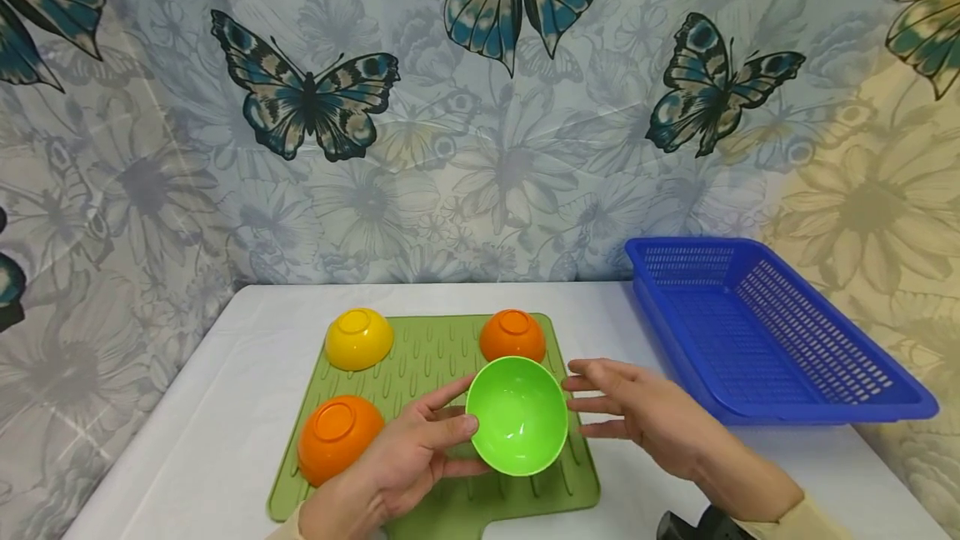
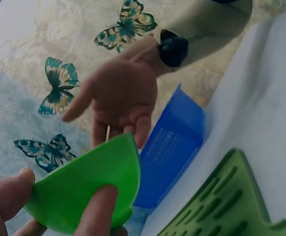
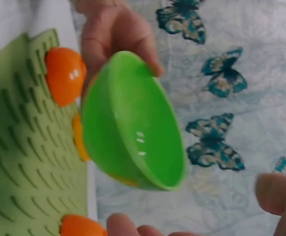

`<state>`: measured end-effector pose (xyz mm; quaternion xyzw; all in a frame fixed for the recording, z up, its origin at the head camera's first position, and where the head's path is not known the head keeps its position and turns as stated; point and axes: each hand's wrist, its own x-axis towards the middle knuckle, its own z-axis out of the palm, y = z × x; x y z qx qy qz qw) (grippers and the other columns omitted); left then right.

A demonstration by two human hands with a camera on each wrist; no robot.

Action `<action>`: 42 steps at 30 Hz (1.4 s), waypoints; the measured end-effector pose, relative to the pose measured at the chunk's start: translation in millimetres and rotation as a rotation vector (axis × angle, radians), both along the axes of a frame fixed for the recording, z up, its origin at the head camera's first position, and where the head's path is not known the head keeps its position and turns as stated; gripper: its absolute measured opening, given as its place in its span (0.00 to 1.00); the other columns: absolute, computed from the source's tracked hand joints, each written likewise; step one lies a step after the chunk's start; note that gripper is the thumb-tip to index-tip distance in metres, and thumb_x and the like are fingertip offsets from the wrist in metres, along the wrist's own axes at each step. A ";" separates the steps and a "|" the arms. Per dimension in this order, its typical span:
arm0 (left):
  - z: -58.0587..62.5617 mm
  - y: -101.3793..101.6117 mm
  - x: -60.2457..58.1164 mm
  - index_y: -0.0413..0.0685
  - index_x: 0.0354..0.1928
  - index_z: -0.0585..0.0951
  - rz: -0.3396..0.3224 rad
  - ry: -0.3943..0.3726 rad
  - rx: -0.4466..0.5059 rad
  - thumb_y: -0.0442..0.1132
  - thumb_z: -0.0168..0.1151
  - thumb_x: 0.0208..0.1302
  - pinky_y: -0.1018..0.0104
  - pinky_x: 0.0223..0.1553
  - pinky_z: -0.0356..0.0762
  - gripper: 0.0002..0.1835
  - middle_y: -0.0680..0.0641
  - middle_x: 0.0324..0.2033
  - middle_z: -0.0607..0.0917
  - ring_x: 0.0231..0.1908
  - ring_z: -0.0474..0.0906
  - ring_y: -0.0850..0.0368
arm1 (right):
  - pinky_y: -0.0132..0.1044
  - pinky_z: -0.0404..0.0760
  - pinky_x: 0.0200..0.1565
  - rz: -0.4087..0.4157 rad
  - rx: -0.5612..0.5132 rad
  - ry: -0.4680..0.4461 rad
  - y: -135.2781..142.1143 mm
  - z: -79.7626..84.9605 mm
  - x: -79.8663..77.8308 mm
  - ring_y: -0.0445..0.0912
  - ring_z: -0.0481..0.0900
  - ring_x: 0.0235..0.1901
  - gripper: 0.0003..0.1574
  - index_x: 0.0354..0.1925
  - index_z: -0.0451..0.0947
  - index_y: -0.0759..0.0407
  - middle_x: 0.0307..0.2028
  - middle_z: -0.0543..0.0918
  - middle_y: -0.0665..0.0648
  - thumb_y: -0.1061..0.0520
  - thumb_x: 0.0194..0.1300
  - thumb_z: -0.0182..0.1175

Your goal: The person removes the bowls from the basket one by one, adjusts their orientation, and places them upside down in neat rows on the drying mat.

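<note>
A bright green bowl (image 1: pixel 519 417) is held above the green drying mat (image 1: pixel 435 390), its hollow turned toward the head camera. My left hand (image 1: pixel 408 452) grips its left side, thumb on the rim and fingers around the outside, as the left wrist view also shows of the bowl (image 2: pixel 91 182). To the right of the bowl, my right hand (image 1: pixel 648 415) is held with fingers extended and apart, a small gap from the rim. In the right wrist view the bowl (image 3: pixel 133 128) stands tilted between both hands.
On the mat, bowls lie upside down: a yellow bowl (image 1: pixel 359 339) at back left, an orange bowl (image 1: pixel 513 335) at back right, another orange bowl (image 1: pixel 339 438) at front left. A blue plastic basket (image 1: pixel 750 407) stands right on the white table (image 1: pixel 202 407), near the butterfly-print cloth (image 1: pixel 510 190).
</note>
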<state>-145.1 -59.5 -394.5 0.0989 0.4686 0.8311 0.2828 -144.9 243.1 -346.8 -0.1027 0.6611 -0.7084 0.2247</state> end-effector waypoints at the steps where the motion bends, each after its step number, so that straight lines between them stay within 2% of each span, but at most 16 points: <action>1: 0.7 -0.6 -0.4 0.47 0.75 0.66 0.022 0.009 -0.017 0.30 0.63 0.68 0.43 0.51 0.78 0.34 0.37 0.53 0.76 0.48 0.82 0.47 | 0.50 0.79 0.55 0.003 -0.034 0.001 3.8 3.5 -0.4 0.58 0.77 0.58 0.36 0.71 0.59 0.74 0.62 0.75 0.67 0.46 0.82 0.43; 3: 1.9 -1.8 -1.4 0.47 0.74 0.66 0.066 0.032 -0.051 0.30 0.64 0.67 0.44 0.50 0.79 0.34 0.37 0.55 0.75 0.48 0.81 0.46 | 0.49 0.75 0.59 0.057 -0.171 -0.043 10.4 7.5 -2.1 0.59 0.75 0.60 0.38 0.68 0.64 0.75 0.61 0.76 0.68 0.43 0.83 0.36; 6: 3.1 -3.3 -2.9 0.46 0.75 0.65 0.109 0.074 -0.091 0.30 0.65 0.67 0.46 0.50 0.79 0.35 0.36 0.61 0.71 0.52 0.79 0.44 | 0.50 0.67 0.65 0.198 -0.385 -0.207 14.8 6.8 -5.8 0.62 0.71 0.63 0.45 0.66 0.68 0.74 0.62 0.73 0.72 0.37 0.81 0.28; 8: 3.6 -3.7 -3.1 0.45 0.75 0.65 0.126 0.103 -0.110 0.29 0.66 0.65 0.47 0.51 0.79 0.36 0.36 0.64 0.70 0.54 0.78 0.44 | 0.51 0.62 0.68 0.273 -0.456 -0.310 13.4 2.5 -7.7 0.63 0.67 0.66 0.51 0.66 0.66 0.76 0.64 0.70 0.74 0.33 0.79 0.25; 10: 4.3 -3.7 -2.5 0.45 0.74 0.66 0.135 0.135 -0.125 0.29 0.67 0.64 0.48 0.51 0.79 0.37 0.36 0.65 0.70 0.57 0.76 0.44 | 0.51 0.58 0.69 0.308 -0.477 -0.369 9.8 -2.8 -8.6 0.63 0.64 0.67 0.55 0.67 0.63 0.77 0.65 0.67 0.76 0.30 0.77 0.24; 14: 6.2 -2.9 0.2 0.46 0.72 0.70 0.162 0.234 -0.190 0.29 0.70 0.61 0.54 0.51 0.80 0.36 0.39 0.68 0.70 0.63 0.71 0.44 | 0.50 0.55 0.71 0.321 -0.512 -0.403 3.5 -11.7 -10.1 0.64 0.60 0.69 0.60 0.70 0.55 0.80 0.68 0.62 0.77 0.26 0.75 0.24; 18: 6.5 -2.4 2.0 0.46 0.68 0.75 0.190 0.390 -0.279 0.29 0.72 0.58 0.62 0.53 0.78 0.34 0.41 0.68 0.69 0.67 0.65 0.43 | 0.51 0.53 0.71 0.323 -0.550 -0.419 1.1 -15.1 -11.8 0.64 0.58 0.70 0.62 0.70 0.53 0.81 0.68 0.60 0.78 0.25 0.74 0.26; 21: 4.3 -2.5 3.2 0.42 0.66 0.76 0.188 0.511 -0.288 0.27 0.73 0.57 0.60 0.54 0.78 0.33 0.41 0.69 0.67 0.66 0.66 0.40 | 0.51 0.52 0.71 0.330 -0.565 -0.435 1.0 -15.7 -12.7 0.64 0.57 0.70 0.62 0.71 0.51 0.81 0.69 0.59 0.78 0.24 0.74 0.26; 24: 1.3 -2.9 4.2 0.42 0.64 0.79 0.178 0.644 -0.319 0.27 0.73 0.56 0.57 0.52 0.79 0.31 0.43 0.69 0.66 0.64 0.69 0.40 | 0.51 0.51 0.72 0.346 -0.583 -0.448 1.1 -16.2 -13.4 0.64 0.55 0.71 0.63 0.71 0.50 0.81 0.69 0.58 0.78 0.24 0.74 0.25; 26: -1.0 -3.2 4.2 0.47 0.63 0.81 0.185 0.778 -0.383 0.27 0.72 0.57 0.57 0.53 0.78 0.29 0.47 0.69 0.67 0.63 0.70 0.43 | 0.51 0.50 0.72 0.359 -0.589 -0.448 1.3 -16.5 -13.7 0.64 0.55 0.71 0.62 0.71 0.53 0.80 0.69 0.59 0.77 0.24 0.73 0.24; 30: -5.8 -3.0 1.4 0.54 0.59 0.84 0.249 1.185 -0.518 0.25 0.74 0.51 0.56 0.54 0.78 0.31 0.48 0.67 0.71 0.63 0.71 0.45 | 0.52 0.52 0.71 0.381 -0.568 -0.440 1.8 -17.4 -13.8 0.63 0.59 0.70 0.61 0.68 0.64 0.75 0.67 0.65 0.76 0.24 0.73 0.23; 32: -7.4 -2.6 -1.3 0.54 0.58 0.85 0.279 1.372 -0.523 0.22 0.73 0.47 0.55 0.54 0.78 0.34 0.46 0.66 0.71 0.64 0.70 0.43 | 0.52 0.54 0.70 0.386 -0.546 -0.439 2.0 -18.0 -14.0 0.62 0.63 0.68 0.60 0.65 0.68 0.74 0.65 0.68 0.74 0.24 0.73 0.23; 34: -8.1 -1.8 -4.8 0.51 0.57 0.85 0.277 1.526 -0.503 0.19 0.72 0.43 0.55 0.55 0.77 0.35 0.42 0.66 0.71 0.65 0.69 0.40 | 0.52 0.58 0.69 0.384 -0.517 -0.437 2.0 -18.7 -14.3 0.61 0.67 0.66 0.59 0.64 0.69 0.74 0.63 0.71 0.73 0.24 0.74 0.22; 37: -6.8 -1.5 -9.1 0.53 0.55 0.86 0.255 1.724 -0.546 0.21 0.73 0.43 0.55 0.58 0.74 0.33 0.41 0.66 0.70 0.66 0.66 0.38 | 0.51 0.64 0.67 0.368 -0.465 -0.436 1.6 -19.9 -14.5 0.60 0.72 0.62 0.58 0.62 0.70 0.75 0.60 0.74 0.72 0.26 0.75 0.22; 40: -5.1 -2.1 -12.5 0.59 0.55 0.86 0.247 1.925 -0.651 0.26 0.76 0.45 0.56 0.62 0.71 0.33 0.42 0.66 0.71 0.67 0.66 0.38 | 0.49 0.69 0.64 0.346 -0.392 -0.426 0.0 -21.9 -13.7 0.59 0.75 0.59 0.53 0.61 0.69 0.75 0.58 0.76 0.72 0.30 0.77 0.25; 42: -4.2 -2.5 -13.6 0.62 0.56 0.85 0.219 2.009 -0.693 0.28 0.77 0.45 0.58 0.62 0.70 0.33 0.43 0.67 0.71 0.67 0.65 0.39 | 0.49 0.72 0.62 0.332 -0.341 -0.397 -1.9 -24.0 -12.5 0.59 0.77 0.58 0.48 0.60 0.70 0.75 0.57 0.77 0.71 0.33 0.80 0.28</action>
